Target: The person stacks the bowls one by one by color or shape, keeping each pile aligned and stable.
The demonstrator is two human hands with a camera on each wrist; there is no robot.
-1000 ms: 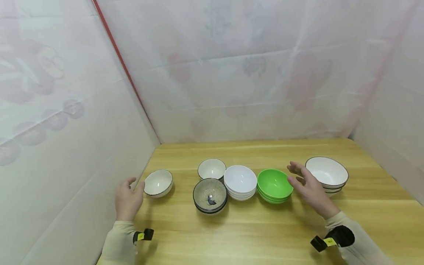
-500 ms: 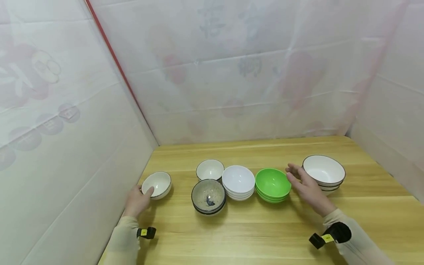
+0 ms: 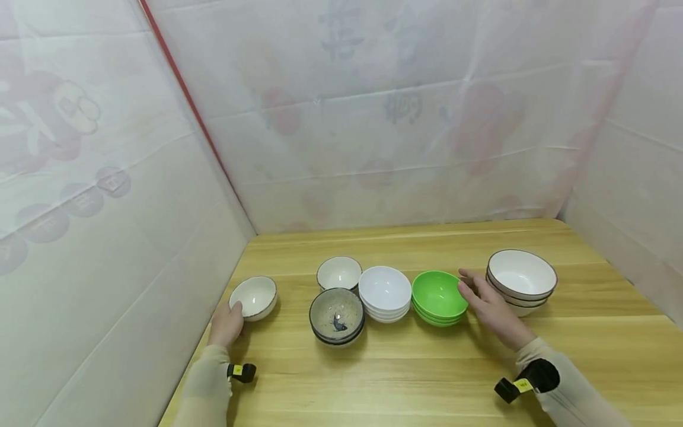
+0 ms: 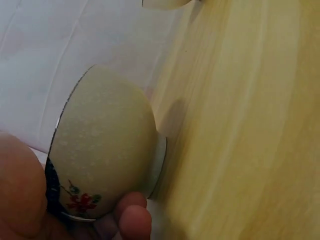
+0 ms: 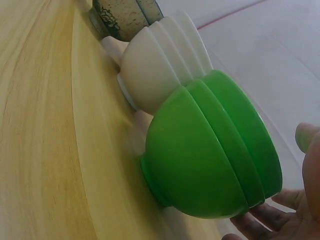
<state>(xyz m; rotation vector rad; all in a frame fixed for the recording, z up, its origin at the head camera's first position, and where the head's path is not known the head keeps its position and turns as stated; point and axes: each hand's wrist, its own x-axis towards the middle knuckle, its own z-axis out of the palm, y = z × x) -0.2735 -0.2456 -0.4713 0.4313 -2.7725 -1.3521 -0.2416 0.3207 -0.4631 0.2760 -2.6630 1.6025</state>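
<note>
On the left, my left hand (image 3: 226, 326) holds a cream bowl (image 3: 254, 295) with a dark rim, thumb over the edge and fingers beneath. A red flower shows on the bowl's outer wall in the left wrist view, where its foot is close to the tabletop. My right hand (image 3: 493, 313) is at the right side of a stack of green bowls (image 3: 439, 295). In the right wrist view, its fingers (image 5: 272, 216) reach beside the stack's rims, while the thumb (image 5: 306, 137) stands apart from them.
Left of the green stack are nested white bowls (image 3: 385, 290), speckled grey bowls (image 3: 336, 314) with a blue fish, and cream bowls (image 3: 339, 273) behind. Larger white bowls (image 3: 522, 276) with dark rims stand at the right. Printed sheeting (image 3: 363, 148) closes off the wooden table's (image 3: 384, 379) back and sides.
My left hand has moved in to the cream bowl and taken hold of its near edge. The right hand has shifted slightly left, closer to the green stack.
</note>
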